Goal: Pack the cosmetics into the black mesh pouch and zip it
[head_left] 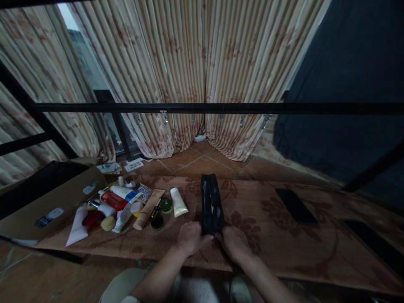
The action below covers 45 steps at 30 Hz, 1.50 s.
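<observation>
A black zip pouch [212, 204] stands lengthwise on the cloth-covered table in front of me. My left hand [191, 237] is closed at its near left corner, thumb reaching across the near end. On the opposite side, my right hand [233, 242] grips the near right corner. Both thumbs almost meet at the pouch's near end; whether they pinch a zip pull is too dark to tell. Left of the pouch lies a cream-coloured tube [179, 203] with a white cap. Beside that tube are a green round jar [166, 205] and a small dark bottle [157, 219].
A heap of cosmetics, with a red bottle [114, 200] and a pink tube [77, 226], covers the table's left part. Behind it stands a cardboard box [72, 198]. Two flat black rectangles [296, 206] lie at right. A black metal bar [221, 108] crosses beyond the table.
</observation>
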### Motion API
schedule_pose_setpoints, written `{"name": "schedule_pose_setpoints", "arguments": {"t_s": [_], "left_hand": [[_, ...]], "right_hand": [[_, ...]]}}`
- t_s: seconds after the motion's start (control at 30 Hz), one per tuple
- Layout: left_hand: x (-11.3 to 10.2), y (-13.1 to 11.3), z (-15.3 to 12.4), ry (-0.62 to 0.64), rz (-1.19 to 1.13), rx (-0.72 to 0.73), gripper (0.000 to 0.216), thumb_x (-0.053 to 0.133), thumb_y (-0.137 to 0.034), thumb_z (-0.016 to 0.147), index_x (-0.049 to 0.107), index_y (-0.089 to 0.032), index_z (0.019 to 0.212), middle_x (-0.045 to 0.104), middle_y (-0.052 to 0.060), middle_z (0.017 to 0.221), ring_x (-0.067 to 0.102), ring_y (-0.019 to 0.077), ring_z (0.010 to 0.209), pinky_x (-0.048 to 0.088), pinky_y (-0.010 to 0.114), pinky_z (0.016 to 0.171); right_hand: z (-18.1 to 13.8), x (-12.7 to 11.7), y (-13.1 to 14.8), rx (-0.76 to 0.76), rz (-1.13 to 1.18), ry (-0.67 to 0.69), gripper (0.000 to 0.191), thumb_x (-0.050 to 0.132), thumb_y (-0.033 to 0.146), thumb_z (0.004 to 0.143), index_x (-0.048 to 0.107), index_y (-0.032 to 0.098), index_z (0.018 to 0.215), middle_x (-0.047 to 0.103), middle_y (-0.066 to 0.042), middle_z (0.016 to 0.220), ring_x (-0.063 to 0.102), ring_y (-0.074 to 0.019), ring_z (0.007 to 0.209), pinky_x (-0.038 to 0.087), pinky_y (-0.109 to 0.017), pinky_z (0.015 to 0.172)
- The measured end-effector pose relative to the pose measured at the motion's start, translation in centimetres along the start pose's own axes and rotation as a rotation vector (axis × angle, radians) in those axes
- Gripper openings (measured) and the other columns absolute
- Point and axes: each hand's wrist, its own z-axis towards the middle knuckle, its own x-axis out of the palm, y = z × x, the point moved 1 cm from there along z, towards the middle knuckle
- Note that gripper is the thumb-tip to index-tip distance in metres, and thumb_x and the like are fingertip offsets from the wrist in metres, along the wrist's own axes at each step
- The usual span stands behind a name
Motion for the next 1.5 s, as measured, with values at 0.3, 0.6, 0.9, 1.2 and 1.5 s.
{"name": "schedule_pose_setpoints", "arguments": {"t_s": [0.3, 0.6, 0.9, 1.2, 1.5], "left_hand": [[0.7, 0.4, 0.4, -0.04, 0.043, -0.016, 0.041, 0.047, -0.049, 0.087, 0.068, -0.014, 0.087, 0.071, 0.013, 0.093, 0.066, 0.0244, 0.091, 0.047, 0.031, 0.08], [0.4, 0.2, 0.2, -0.044, 0.073, -0.006, 0.044, 0.048, -0.054, 0.085, 0.068, -0.015, 0.08, 0.072, 0.012, 0.087, 0.066, 0.0244, 0.086, 0.047, 0.031, 0.075], [-2.1, -0.2, -0.6, 0.051, -0.017, -0.009, 0.044, 0.049, -0.057, 0.083, 0.069, -0.019, 0.091, 0.072, 0.009, 0.096, 0.066, 0.0229, 0.092, 0.046, 0.028, 0.075], [-1.0, -0.3, -0.2, -0.034, 0.078, -0.021, 0.044, 0.046, -0.054, 0.086, 0.068, -0.015, 0.083, 0.071, 0.013, 0.089, 0.066, 0.0244, 0.088, 0.046, 0.032, 0.076], [-0.4, -0.3, 0.1, -0.045, 0.096, -0.025, 0.035, 0.047, -0.042, 0.088, 0.067, -0.013, 0.088, 0.071, 0.014, 0.091, 0.066, 0.0249, 0.092, 0.046, 0.032, 0.079]], "right_hand": [[-0.4, -0.1, -0.5, -0.041, 0.017, -0.021, 0.033, 0.045, 0.034, 0.091, 0.072, 0.014, 0.094, 0.072, -0.015, 0.097, 0.066, -0.0253, 0.096, 0.043, -0.03, 0.08], [-0.5, -0.4, -0.9, -0.067, 0.04, -0.024, 0.036, 0.045, 0.037, 0.091, 0.071, 0.013, 0.096, 0.072, -0.016, 0.096, 0.065, -0.0256, 0.097, 0.043, -0.03, 0.082], [-0.3, -0.9, -0.6, -0.061, 0.033, -0.029, 0.036, 0.047, 0.04, 0.09, 0.07, 0.012, 0.091, 0.071, -0.017, 0.094, 0.066, -0.0275, 0.093, 0.045, -0.032, 0.079], [0.0, -0.9, -0.1, -0.037, 0.046, -0.037, 0.038, 0.047, 0.041, 0.09, 0.072, 0.012, 0.09, 0.072, -0.018, 0.095, 0.067, -0.0266, 0.093, 0.045, -0.03, 0.076], [-0.1, -1.3, 0.4, -0.012, 0.057, -0.036, 0.036, 0.048, 0.038, 0.09, 0.072, 0.011, 0.091, 0.071, -0.018, 0.097, 0.066, -0.0267, 0.097, 0.045, -0.029, 0.078]]}}
